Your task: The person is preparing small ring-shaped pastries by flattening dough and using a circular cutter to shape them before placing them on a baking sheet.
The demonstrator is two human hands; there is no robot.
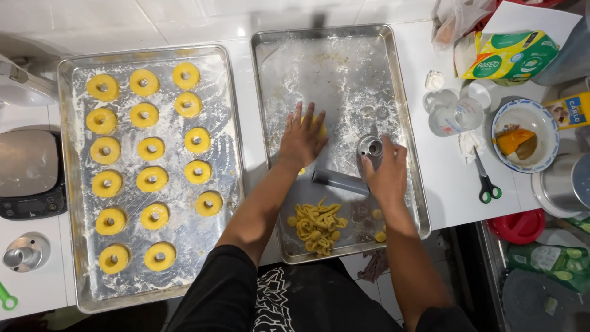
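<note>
left hand (302, 138) fingers spread flat, mostly hiding yellow dough (319, 126) | right hand (386, 175) fingers grasping metal cutter (370, 147)

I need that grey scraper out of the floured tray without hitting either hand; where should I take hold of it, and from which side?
Grip the grey scraper at its long handle edge, near the left end, coming from the tray's near side. It lies flat in the floured tray, between the left hand, pressing yellow dough, and the right hand on the metal cutter. Its right end is tucked beside that hand.

Scale (31, 175) left of trays (69, 184)
</note>
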